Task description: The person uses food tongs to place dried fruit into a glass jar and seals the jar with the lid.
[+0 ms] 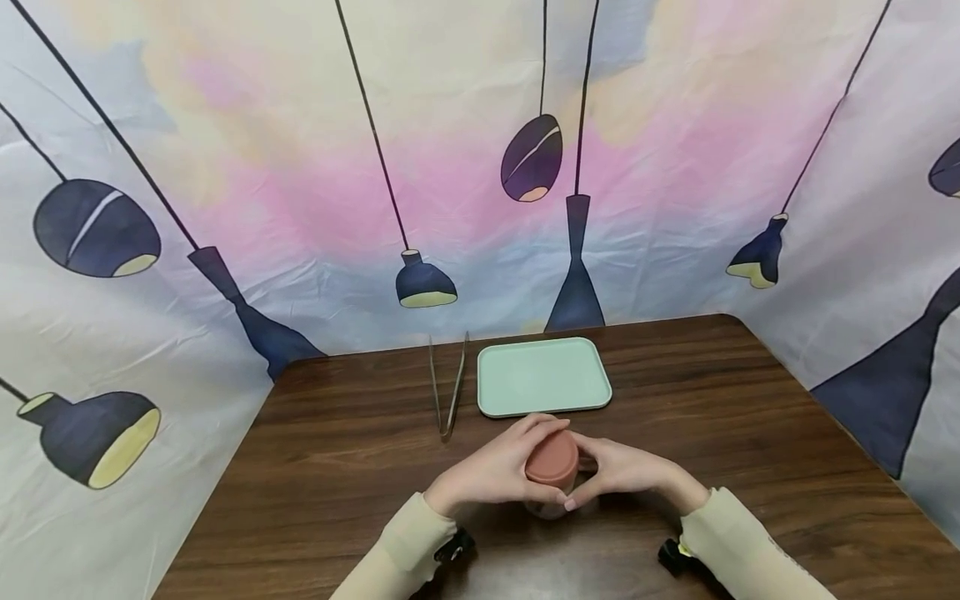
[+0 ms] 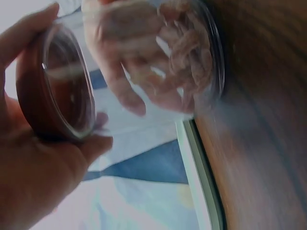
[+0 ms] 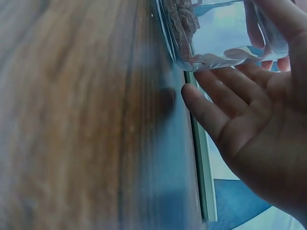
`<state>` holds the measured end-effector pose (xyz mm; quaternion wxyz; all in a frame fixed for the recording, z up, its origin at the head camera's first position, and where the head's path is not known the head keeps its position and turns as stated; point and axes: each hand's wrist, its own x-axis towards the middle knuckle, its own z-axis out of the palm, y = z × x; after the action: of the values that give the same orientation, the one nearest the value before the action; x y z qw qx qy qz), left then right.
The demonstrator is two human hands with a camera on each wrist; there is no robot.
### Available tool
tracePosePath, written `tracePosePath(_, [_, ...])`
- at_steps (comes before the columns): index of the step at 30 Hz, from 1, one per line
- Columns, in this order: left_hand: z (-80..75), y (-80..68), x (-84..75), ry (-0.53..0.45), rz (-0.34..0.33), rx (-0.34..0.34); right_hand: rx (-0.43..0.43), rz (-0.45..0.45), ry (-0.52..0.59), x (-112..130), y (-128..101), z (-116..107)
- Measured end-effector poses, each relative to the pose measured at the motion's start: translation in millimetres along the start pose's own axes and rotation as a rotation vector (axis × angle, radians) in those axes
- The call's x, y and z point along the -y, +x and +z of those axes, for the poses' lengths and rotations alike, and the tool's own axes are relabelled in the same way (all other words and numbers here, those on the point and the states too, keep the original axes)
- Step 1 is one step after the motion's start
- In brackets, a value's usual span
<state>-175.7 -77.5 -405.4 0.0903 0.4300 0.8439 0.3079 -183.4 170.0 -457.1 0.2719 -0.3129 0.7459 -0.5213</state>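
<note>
A clear jar [image 1: 550, 508] stands on the table, capped by a reddish-brown lid [image 1: 552, 460]. Curled about the lid are the fingers and thumb of my left hand [image 1: 486, 468]; the left wrist view shows the lid [image 2: 31, 91] in that grip at the jar's mouth. My right hand [image 1: 628, 467] holds the jar's body, thumb on the near side and fingers on the far side. Through the clear wall, brown twisted pieces [image 2: 189, 55] show at the bottom. Whether the lid sits fully tight, I cannot tell.
Behind the jar lies a mint-green tray [image 1: 543, 377]. Metal tongs [image 1: 447, 417] rest left of the tray, their arms spread toward the back. The dark wooden table [image 1: 337, 508] ends at a fabric backdrop [image 1: 300, 208] printed with lamps.
</note>
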Motion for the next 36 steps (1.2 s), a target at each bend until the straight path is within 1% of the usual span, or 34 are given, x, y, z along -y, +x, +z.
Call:
tracePosePath(2, [-2.2, -0.6, 2.6, -0.004, 0.021, 0.013, 0.003, -0.013, 0.008, -1, 1, 1])
tracePosePath(6, [-5.8, -2.2, 8.1, -0.029, 0.039, 0.038, 0.003, -0.019, -0.002, -3, 4, 3])
tracePosePath(10, [-14.1, -3.8, 18.2, -0.060, 0.028, 0.042, -0.013, -0.005, -0.021, 1, 15, 4])
tracePosePath(12, [-20.5, -5.7, 24.4, -0.079, 0.000, 0.040, -0.019, -0.008, -0.037, 4, 24, 5])
tracePosePath(14, [-27.6, -8.7, 30.4, -0.102, -0.044, 0.039, -0.029, -0.012, -0.061, 8, 34, 6])
tracePosePath(16, [-33.2, -11.4, 35.7, -0.117, -0.089, 0.018, -0.063, -0.015, -0.106, 11, 43, 6])
tracePosePath(19, [-39.6, -14.5, 40.0, -0.127, -0.152, -0.035, -0.124, 0.001, -0.162, 16, 55, 6])
tracePosePath(21, [-40.7, -15.4, 40.9, -0.127, -0.183, -0.076, -0.152, 0.020, -0.171, 18, 60, 6])
tracePosePath(23, [-40.1, -15.4, 40.3, -0.133, -0.205, -0.104, -0.161, 0.042, -0.163, 19, 63, 6])
tracePosePath(27, [-35.4, -14.1, 39.1, -0.143, -0.224, -0.148, -0.158, 0.054, -0.125, 19, 65, 6])
tracePosePath(30, [-33.0, -12.3, 39.3, -0.140, -0.227, -0.157, -0.155, 0.043, -0.105, 17, 64, 6])
tracePosePath(36, [-32.2, -11.6, 41.4, -0.131, -0.224, -0.142, -0.154, 0.044, -0.098, 14, 63, 5])
